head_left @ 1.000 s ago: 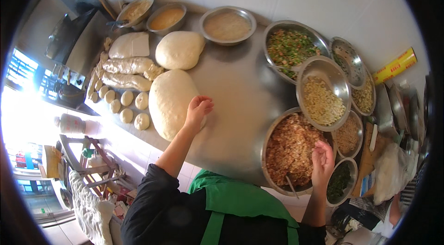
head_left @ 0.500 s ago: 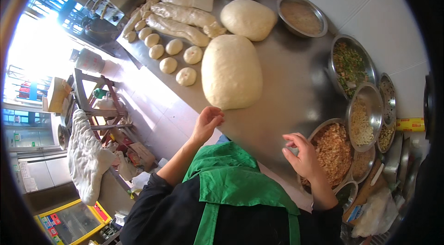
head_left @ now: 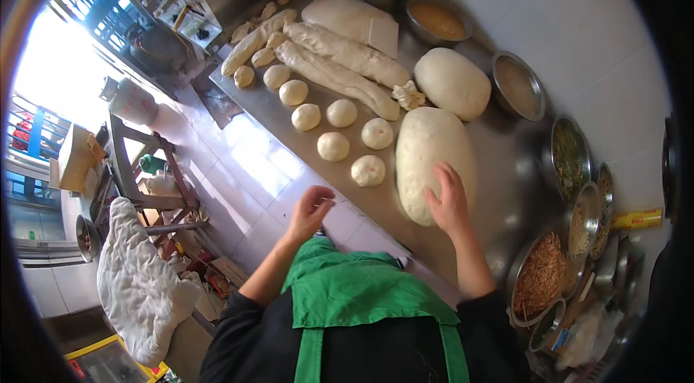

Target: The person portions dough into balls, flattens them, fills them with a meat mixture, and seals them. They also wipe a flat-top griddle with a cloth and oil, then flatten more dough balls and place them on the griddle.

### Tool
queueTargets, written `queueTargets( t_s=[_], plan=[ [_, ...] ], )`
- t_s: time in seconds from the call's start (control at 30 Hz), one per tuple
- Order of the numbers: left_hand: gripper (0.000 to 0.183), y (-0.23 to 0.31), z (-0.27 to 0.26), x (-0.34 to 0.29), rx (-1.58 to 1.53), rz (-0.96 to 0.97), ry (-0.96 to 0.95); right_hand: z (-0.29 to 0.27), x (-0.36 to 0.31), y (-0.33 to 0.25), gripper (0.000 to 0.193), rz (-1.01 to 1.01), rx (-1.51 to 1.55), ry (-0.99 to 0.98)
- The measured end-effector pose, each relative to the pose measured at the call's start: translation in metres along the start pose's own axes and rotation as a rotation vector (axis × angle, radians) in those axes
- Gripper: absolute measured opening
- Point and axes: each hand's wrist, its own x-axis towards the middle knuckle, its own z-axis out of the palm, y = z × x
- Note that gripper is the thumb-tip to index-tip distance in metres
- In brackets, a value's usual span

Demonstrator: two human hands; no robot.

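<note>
The right hand point(head_left: 450, 202) lay open, fingers spread, on the long dough loaf point(head_left: 432, 159) near the bench's point(head_left: 499, 188) front edge; the left hand point(head_left: 311, 211) hovered half-curled, empty, off that edge.

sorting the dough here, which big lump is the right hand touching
The right hand rests on the long oval dough lump nearest the person; the rounder lump behind it lies untouched.
</note>
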Motion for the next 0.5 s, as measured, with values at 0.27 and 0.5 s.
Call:
queueTargets(
  t_s=[0.27, 0.5],
  plan=[
    [0.015, 0.012, -0.144, 0.028, 0.033, -0.141, 0.272, 0.066, 0.079, 0.008, 0.064, 0.209, -0.562, -0.049],
    [0.020, -0.001, -0.147, 0.090, -0.055, -0.188, 0.046, 0.077, 0.092, 0.009, 0.067, 0.217, -0.599, -0.042]
  ],
)
